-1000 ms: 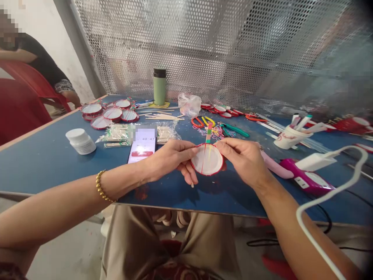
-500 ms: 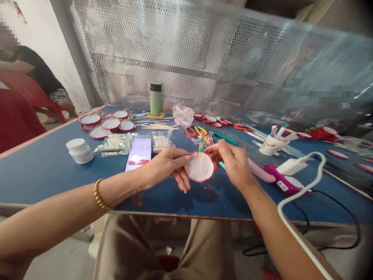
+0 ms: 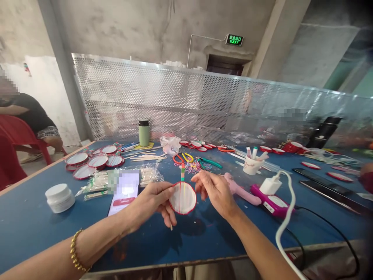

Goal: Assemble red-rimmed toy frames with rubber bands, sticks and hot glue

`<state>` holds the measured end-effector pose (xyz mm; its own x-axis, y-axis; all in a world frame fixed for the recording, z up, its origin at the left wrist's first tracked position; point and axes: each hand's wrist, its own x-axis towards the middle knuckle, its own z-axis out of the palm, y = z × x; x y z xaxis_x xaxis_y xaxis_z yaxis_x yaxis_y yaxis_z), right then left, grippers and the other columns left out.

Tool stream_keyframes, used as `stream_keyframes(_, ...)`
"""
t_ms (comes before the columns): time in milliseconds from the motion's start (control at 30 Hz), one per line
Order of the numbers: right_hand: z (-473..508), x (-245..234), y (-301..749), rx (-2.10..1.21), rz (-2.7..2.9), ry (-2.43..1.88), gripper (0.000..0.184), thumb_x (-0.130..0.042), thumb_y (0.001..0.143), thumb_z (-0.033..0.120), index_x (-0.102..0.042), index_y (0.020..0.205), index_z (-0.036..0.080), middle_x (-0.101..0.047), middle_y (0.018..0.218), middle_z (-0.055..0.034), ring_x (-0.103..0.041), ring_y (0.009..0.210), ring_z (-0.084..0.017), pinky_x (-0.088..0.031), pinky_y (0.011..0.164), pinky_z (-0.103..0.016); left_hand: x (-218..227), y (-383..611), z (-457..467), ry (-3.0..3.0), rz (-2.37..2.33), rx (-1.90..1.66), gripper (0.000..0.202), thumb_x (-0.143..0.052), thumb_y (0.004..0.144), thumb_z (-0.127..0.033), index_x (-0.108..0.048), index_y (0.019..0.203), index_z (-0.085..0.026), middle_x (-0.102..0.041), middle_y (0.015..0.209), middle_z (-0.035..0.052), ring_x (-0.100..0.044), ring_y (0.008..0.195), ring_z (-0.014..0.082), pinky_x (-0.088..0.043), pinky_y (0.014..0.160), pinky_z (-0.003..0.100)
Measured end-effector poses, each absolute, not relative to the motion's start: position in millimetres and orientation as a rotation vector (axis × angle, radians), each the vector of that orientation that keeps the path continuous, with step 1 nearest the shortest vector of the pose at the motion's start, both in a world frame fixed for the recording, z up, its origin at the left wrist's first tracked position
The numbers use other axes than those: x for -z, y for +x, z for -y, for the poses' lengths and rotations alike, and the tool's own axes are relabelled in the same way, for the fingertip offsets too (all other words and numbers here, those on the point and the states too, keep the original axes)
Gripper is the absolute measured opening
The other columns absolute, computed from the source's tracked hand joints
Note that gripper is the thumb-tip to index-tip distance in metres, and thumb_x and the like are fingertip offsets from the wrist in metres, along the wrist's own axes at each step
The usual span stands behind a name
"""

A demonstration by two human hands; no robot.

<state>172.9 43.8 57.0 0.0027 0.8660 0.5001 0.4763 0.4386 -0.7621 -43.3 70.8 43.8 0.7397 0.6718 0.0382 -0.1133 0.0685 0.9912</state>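
Note:
My left hand (image 3: pixel 151 202) pinches a round white disc with a red rim (image 3: pixel 183 198) just above the blue table (image 3: pixel 35 221). A coloured stick (image 3: pixel 182 172) pokes up behind the disc, and thin coloured bands run down its face. My right hand (image 3: pixel 214 190) sits just right of the disc, fingers loosely curled near its upper edge. I cannot see anything in its fingers. A gold bead bracelet (image 3: pixel 75 251) circles my left wrist.
Several finished red-rimmed discs (image 3: pixel 96 160) lie far left, next to a stack of white lids (image 3: pixel 60 197) and a phone (image 3: pixel 124 192). A pink glue gun (image 3: pixel 269 202) with a white cable, scissors (image 3: pixel 186 158), a green bottle (image 3: pixel 143 133) and a paper cup (image 3: pixel 252 165) stand behind. Another person sits left.
The camera has tilted upward, showing the wall and exit sign. My right hand has come off the disc's rim and drawn slightly right; the left keeps holding the disc.

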Motion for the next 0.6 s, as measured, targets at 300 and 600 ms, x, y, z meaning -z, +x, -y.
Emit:
stream_keyframes(300, -38.0, -54.8, 174.0, -0.367, 1.697, -1.212, 0.043, -0.037, 0.101, 0.046, -0.066, 0.088, 0.017, -0.061, 0.06, 0.001, -0.053, 0.044, -0.01, -0.043, 0.047, -0.022, -47.9, -40.1, -69.2, 1.348, -0.548, -0.662, 0.035, -0.053, 0.092, -0.045, -0.056, 0.086, -0.011, -0.063, 0.06, 0.006, -0.068, 0.053, 0.0182, -0.054, 0.046, 0.023)
stream_keyframes(600, -27.2, -55.5, 171.1, -0.04, 1.906, -1.227, 0.028, -0.041, 0.102, 0.031, -0.064, 0.09, 0.02, -0.066, 0.071, -0.0001, -0.061, 0.061, -0.012, -0.046, 0.058, -0.021, -49.5, -39.9, -68.5, 1.363, -0.618, -0.683, 0.041, -0.053, 0.091, -0.05, -0.06, 0.093, -0.009, -0.065, 0.068, 0.0088, -0.069, 0.06, 0.0195, -0.055, 0.053, 0.026)
